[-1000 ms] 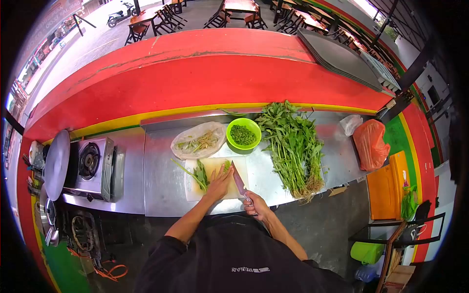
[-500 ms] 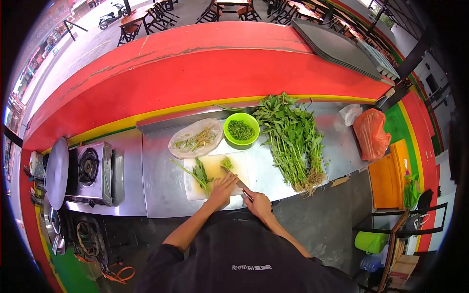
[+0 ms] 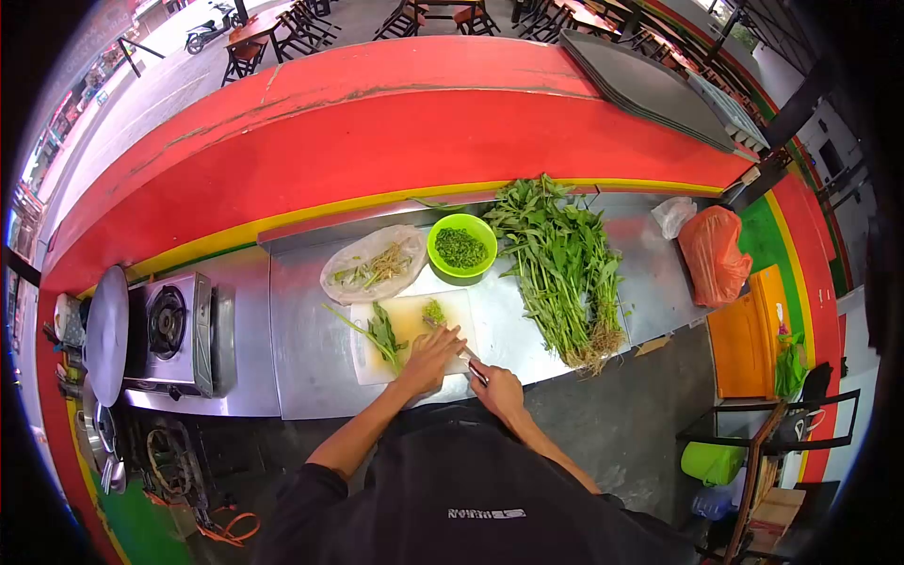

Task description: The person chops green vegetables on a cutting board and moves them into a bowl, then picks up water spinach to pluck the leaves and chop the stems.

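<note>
A knife (image 3: 463, 352) is held by its handle in my right hand (image 3: 499, 391), which is closed round it. Its blade slants up and left over the cutting board (image 3: 458, 306). My left hand (image 3: 433, 360) lies low on the board beside the blade with its fingers bent down; what is under them is hidden. Chopped greens (image 3: 433, 312) sit just beyond the blade tip. Leafy stems (image 3: 382, 333) lie on the board's left part. Behind the board stand a green bowl (image 3: 490, 247) of chopped greens and a plastic bag (image 3: 331, 282) with stems and roots.
A large bunch of leafy greens (image 3: 556, 273) lies right of the bowl on the metal counter (image 3: 306, 377). Farther right is an orange bag (image 3: 714, 254). At the left stands a gas stove (image 3: 193, 330). A red wall (image 3: 377, 141) runs behind the counter.
The view has shifted slightly. The knife blade has turned a little against my left hand, and more of the chopped greens shows at its tip.
</note>
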A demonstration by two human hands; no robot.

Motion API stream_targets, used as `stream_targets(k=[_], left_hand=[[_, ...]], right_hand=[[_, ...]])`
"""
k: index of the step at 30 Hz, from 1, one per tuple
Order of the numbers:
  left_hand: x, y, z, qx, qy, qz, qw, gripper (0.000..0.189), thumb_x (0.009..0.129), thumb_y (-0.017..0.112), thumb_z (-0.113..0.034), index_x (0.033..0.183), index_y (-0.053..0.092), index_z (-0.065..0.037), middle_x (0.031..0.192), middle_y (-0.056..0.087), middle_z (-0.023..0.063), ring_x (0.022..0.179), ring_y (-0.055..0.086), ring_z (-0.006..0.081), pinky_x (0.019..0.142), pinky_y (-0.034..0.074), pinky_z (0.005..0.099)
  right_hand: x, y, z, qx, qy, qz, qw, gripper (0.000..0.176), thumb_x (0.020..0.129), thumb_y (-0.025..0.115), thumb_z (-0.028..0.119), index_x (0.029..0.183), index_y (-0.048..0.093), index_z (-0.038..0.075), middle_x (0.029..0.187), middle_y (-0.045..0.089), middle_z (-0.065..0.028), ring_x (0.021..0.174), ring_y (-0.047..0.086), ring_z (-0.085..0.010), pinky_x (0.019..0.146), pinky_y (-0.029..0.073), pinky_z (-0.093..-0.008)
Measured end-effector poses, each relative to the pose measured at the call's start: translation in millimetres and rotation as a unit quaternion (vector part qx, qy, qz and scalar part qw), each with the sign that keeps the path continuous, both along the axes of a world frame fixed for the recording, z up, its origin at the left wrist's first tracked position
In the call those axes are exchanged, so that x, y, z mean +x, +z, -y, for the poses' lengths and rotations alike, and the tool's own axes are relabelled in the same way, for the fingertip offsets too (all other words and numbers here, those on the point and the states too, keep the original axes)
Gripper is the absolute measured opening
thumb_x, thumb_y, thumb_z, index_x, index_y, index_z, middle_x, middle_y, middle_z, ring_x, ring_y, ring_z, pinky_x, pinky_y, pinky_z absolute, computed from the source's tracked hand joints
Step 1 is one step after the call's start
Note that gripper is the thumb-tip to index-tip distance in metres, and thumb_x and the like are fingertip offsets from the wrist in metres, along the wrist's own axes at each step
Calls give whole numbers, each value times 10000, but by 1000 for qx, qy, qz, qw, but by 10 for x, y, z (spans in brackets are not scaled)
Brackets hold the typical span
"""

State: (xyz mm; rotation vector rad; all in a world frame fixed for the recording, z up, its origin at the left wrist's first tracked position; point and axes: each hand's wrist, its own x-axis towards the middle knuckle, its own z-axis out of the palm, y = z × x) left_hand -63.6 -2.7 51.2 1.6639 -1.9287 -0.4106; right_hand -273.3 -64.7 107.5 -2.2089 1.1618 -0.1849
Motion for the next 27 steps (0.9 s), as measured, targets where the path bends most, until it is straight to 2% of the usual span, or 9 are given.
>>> stream_targets(k=[3, 4, 7, 9, 16, 21, 23, 25, 27], left_hand=[[-52, -29, -8, 81, 17, 49, 995, 724, 808, 565, 13, 1493, 510, -216, 1666, 322, 84, 1556, 247, 334, 1127, 271, 657], [-30, -73, 5, 58, 41, 54, 996, 705, 830, 558, 8, 1487, 524, -247, 1680, 288, 85, 1560, 232, 344, 1123, 271, 671], [70, -197, 55, 75, 89, 83, 990, 672, 853, 554, -4, 1481, 539, -244, 1684, 279, 91, 1559, 222, 369, 1114, 277, 686], [159, -317, 76, 21, 106, 95, 990, 653, 866, 564, -24, 1480, 547, -244, 1692, 260, 91, 1561, 207, 381, 1114, 270, 696], [321, -343, 206, 77, 125, 93, 985, 719, 819, 600, -12, 1497, 535, -242, 1712, 201, 101, 1578, 144, 376, 1114, 254, 711], [388, -368, 230, 65, 167, 44, 983, 685, 829, 579, -61, 1496, 532, -210, 1700, 208, 139, 1574, 139, 389, 1135, 227, 702], [357, -309, 199, 64, 171, 17, 983, 685, 827, 574, -73, 1494, 535, -226, 1697, 210, 147, 1571, 147, 390, 1142, 215, 700], [325, -240, 173, 62, 174, -10, 983, 686, 826, 568, -85, 1492, 537, -243, 1693, 212, 154, 1568, 155, 392, 1150, 203, 697], [303, -213, 141, 86, 71, 22, 994, 709, 810, 574, -85, 1486, 543, -294, 1686, 223, 158, 1562, 165, 402, 1156, 192, 696]], right_hand=[[-3, -41, -6, -17, -3, 1, 1000, 379, 882, 659, 289, 1243, 717, 189, 857, 727, -195, 772, 705, -395, 713, 560, -517], [-2, -29, -1, -17, -4, 1, 1000, 379, 882, 659, 289, 1243, 717, 189, 857, 727, -195, 772, 705, -395, 713, 560, -517], [-16, 39, -39, 4, -4, -5, 1000, 375, 882, 660, 293, 1235, 726, 185, 850, 729, -194, 766, 706, -396, 715, 562, -514], [-17, 62, -70, 14, -16, -1, 1000, 375, 883, 662, 300, 1232, 735, 183, 853, 730, -202, 768, 709, -398, 722, 563, -509], [-89, 113, -72, 25, -25, 23, 999, 405, 874, 673, 313, 1250, 729, 173, 861, 728, -220, 790, 713, -407, 735, 567, -501], [-146, 167, -102, 60, -64, 26, 996, 410, 870, 688, 310, 1275, 720, 246, 877, 728, -225, 816, 711, -422, 751, 571, -507], [-172, 115, -99, 64, -68, 30, 995, 437, 869, 696, 313, 1304, 701, 281, 876, 730, -223, 820, 712, -424, 754, 572, -508], [-172, 162, -109, 77, -79, 14, 994, 428, 868, 707, 280, 1288, 717, 195, 944, 750, -204, 847, 737, -379, 782, 587, -444], [-171, 140, -115, 70, -78, 34, 994, 432, 861, 708, 271, 1286, 718, 197, 916, 744, -210, 820, 740, -366, 754, 587, -432]])
